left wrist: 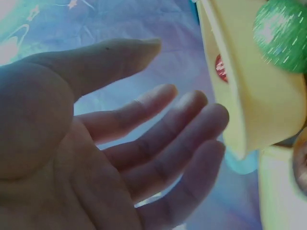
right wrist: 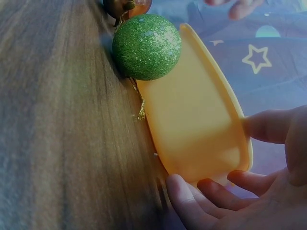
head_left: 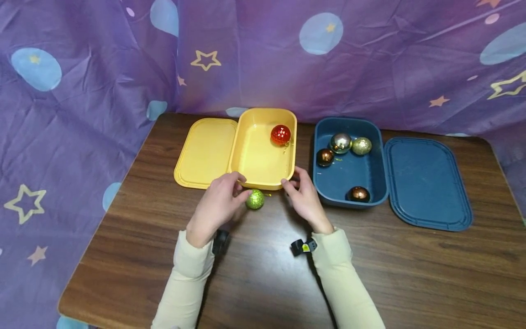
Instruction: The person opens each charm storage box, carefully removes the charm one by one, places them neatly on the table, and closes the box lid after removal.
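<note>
My left hand (head_left: 219,201) is at the front left corner of a yellow box (head_left: 235,151); in the left wrist view its fingers (left wrist: 168,163) are spread and relaxed, holding nothing. At the box's front right corner, my right hand (head_left: 304,198) has its thumb at the rim and its fingers along the side, loosely bent. A glittery green bauble (head_left: 255,199) with a gold string lies on the table just in front of the box. Inside the box sits a shiny red bauble (head_left: 281,135). A brown bauble (right wrist: 139,8) shows behind the green one in the right wrist view; the left hand hides it from the head view.
To the right stands a blue box (head_left: 337,185) with silver, gold and brown baubles in it. Its blue lid (head_left: 427,183) lies beside it. A yellow lid (head_left: 207,153) lies left of the yellow box. Purple patterned cloth (head_left: 263,55) hangs behind the wooden table (head_left: 263,283).
</note>
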### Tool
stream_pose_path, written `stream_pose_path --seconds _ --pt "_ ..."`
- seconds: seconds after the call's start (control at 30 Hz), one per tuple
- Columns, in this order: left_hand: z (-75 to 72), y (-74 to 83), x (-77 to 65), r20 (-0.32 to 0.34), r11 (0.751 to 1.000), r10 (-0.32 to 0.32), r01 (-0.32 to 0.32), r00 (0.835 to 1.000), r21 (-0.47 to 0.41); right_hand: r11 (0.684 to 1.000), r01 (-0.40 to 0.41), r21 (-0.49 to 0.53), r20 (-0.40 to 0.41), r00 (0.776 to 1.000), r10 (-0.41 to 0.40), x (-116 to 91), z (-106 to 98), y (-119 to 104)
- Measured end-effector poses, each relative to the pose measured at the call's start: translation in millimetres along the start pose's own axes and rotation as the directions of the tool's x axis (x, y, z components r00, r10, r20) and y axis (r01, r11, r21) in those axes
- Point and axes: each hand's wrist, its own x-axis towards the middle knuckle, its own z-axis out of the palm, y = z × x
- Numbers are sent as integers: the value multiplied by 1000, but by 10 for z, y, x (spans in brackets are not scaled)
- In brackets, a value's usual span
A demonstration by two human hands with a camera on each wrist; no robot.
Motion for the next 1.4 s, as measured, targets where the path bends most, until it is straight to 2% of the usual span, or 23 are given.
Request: stream_pose_path --seconds 0.2,0.4,0.6,0.77,0.87,1.0,1.13,1.27,1.4 --pt "-300 62 65 -53 995 90 -88 995 46 1000 14 0 -14 1000 -14 5 -3 9" --pt "-506 155 163 -82 971 206 -193 975 144 1000 14 16 2 1000 -14 2 13 -1" --pt "-561 297 365 -77 951 288 -276 954 141 1000 18 15 6 1000 -18 3 13 -3" --pt "-511 352 654 -34 938 326 -319 945 137 1000 17 5 4 1000 -17 0 13 -7" --pt "-416 351 867 21 935 314 -313 949 168 1000 21 5 -3 1000 -21 2 15 1" --pt "-255 318 1158 112 946 231 -250 966 204 1000 26 9 -10 1000 -26 5 15 14" --pt "-104 255 1406 183 961 158 -193 970 196 999 28 16 -12 1000 -27 -2 14 10" --pt "8 181 1578 217 983 115 -143 969 117 1000 24 10 -9 1000 -24 -8 17 0" --pt "83 131 1703 227 997 53 -65 972 44 1000 12 -6 -11 1000 -12 -12 12 -6"
